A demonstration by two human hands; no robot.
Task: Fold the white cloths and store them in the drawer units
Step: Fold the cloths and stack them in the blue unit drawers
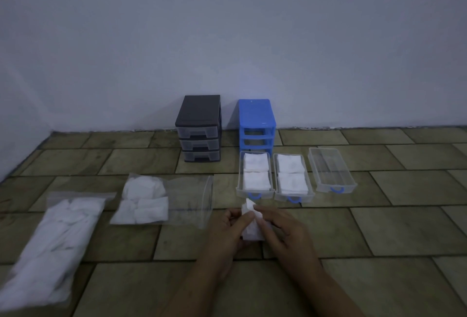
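Both hands met low over the tiled floor [353, 230], the left hand [228, 230] and right hand [280, 228] each pinching a small white cloth [250, 228] in their fingers, just in front of two cloth-filled drawers [255, 191] pulled from the blue drawer unit [256, 119].

White cloth [251, 225] at 6 o'clock. Black drawer unit [198, 128] with clear drawers at 12 o'clock; blue drawer unit [257, 124] to its 3 o'clock. Clear drawers [334, 170] with blue handles hold white folded cloths [255, 171]. Floor tiles [379, 230]: mottled olive-brown, dark grout. Wall [227, 25]: pale grey-blue.
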